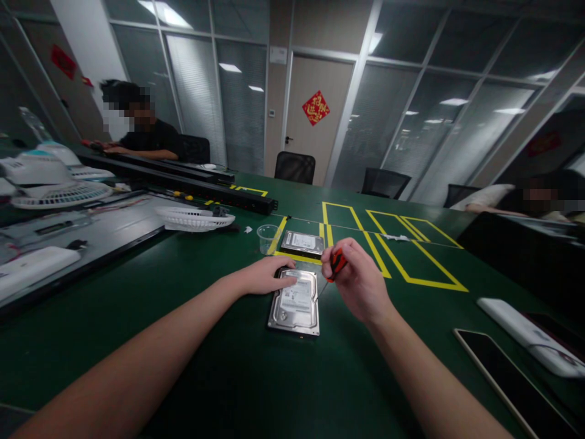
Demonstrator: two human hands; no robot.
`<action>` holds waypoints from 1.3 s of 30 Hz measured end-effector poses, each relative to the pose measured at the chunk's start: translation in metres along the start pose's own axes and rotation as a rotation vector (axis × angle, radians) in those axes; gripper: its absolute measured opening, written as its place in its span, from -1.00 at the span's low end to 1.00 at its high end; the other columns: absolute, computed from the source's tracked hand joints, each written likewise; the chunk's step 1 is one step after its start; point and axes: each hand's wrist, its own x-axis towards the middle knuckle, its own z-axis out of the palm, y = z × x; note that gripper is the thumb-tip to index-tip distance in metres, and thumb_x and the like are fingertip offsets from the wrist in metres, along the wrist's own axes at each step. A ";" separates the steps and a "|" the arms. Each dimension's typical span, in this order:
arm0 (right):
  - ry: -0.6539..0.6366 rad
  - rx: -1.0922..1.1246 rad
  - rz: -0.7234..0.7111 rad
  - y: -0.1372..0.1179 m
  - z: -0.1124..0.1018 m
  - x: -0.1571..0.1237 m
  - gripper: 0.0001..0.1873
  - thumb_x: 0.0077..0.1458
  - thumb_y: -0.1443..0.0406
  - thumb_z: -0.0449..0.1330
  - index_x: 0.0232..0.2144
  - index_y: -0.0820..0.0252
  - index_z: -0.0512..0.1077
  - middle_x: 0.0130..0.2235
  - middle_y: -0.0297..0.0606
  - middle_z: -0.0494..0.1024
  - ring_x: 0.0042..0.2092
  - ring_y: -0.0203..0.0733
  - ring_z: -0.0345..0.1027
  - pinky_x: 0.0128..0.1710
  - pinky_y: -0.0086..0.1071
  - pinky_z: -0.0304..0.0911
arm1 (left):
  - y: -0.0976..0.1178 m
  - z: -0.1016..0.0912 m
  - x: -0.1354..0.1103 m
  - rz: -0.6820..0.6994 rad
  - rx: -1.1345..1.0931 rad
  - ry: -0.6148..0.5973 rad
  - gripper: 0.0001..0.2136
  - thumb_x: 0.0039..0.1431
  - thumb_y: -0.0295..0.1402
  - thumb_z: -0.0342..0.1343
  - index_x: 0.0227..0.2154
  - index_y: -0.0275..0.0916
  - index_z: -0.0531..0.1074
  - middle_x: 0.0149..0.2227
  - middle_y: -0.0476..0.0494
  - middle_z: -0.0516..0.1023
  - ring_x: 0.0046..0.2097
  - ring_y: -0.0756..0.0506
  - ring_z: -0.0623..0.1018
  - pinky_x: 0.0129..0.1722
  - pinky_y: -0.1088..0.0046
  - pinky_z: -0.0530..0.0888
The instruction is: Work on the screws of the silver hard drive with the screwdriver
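A silver hard drive (pixel 295 308) lies flat on the green table, its labelled face up. My left hand (pixel 269 275) grips its far left corner, thumb on the label and fingers curled over the far edge. In my right hand (pixel 359 277) is a screwdriver (pixel 337 265) with a red and black handle, held just right of the drive's far end. Its thin shaft is faint, and I cannot tell whether the tip touches anything. Beyond my hands lies a second hard drive (pixel 302 242) inside a yellow tape outline. Beside that one stands a clear plastic cup (pixel 269 239).
White fan parts (pixel 194 218), a large flat panel (pixel 105 235) and long black bars (pixel 196 183) occupy the left. A phone (pixel 507 378) and a white device (pixel 525 335) lie at right. Yellow tape outlines (pixel 434 283) mark the table. People sit at far left and right.
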 end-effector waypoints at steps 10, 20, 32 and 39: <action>0.000 -0.018 -0.008 -0.003 0.003 0.000 -0.78 0.32 0.13 0.11 -0.28 0.08 0.46 -0.37 -0.27 0.50 -0.45 -0.22 0.18 -0.40 -0.29 0.09 | 0.002 0.000 -0.001 0.029 0.022 0.038 -0.64 0.31 -0.02 0.12 -0.01 -0.16 0.48 0.05 -0.20 0.58 0.04 -0.25 0.56 0.05 0.24 0.43; 0.007 -0.009 -0.005 -0.001 0.000 0.000 -0.81 0.31 0.19 0.16 -0.32 0.13 0.45 -0.34 -0.25 0.52 -0.35 -0.19 0.33 -0.35 -0.32 0.17 | -0.001 0.002 0.001 0.018 0.021 0.032 -0.61 0.32 -0.02 0.13 0.04 -0.17 0.48 0.07 -0.20 0.58 0.06 -0.25 0.55 0.07 0.25 0.43; -0.025 0.041 -0.027 -0.003 0.001 0.001 -0.70 0.36 0.18 0.03 -0.21 0.16 0.54 -0.38 -0.25 0.50 -0.41 -0.21 0.22 -0.37 -0.30 0.12 | 0.001 0.000 0.000 0.003 0.021 0.022 -0.61 0.32 -0.02 0.13 0.04 -0.16 0.47 0.07 -0.20 0.58 0.05 -0.25 0.55 0.05 0.25 0.43; -0.011 0.028 -0.019 0.000 -0.001 0.000 -0.86 0.29 0.25 0.19 -0.33 0.15 0.48 -0.32 -0.24 0.55 -0.33 -0.20 0.36 -0.37 -0.34 0.14 | -0.003 0.003 0.000 0.021 0.023 0.025 -0.63 0.33 -0.03 0.12 0.04 -0.16 0.47 0.09 -0.19 0.57 0.06 -0.25 0.55 0.07 0.26 0.42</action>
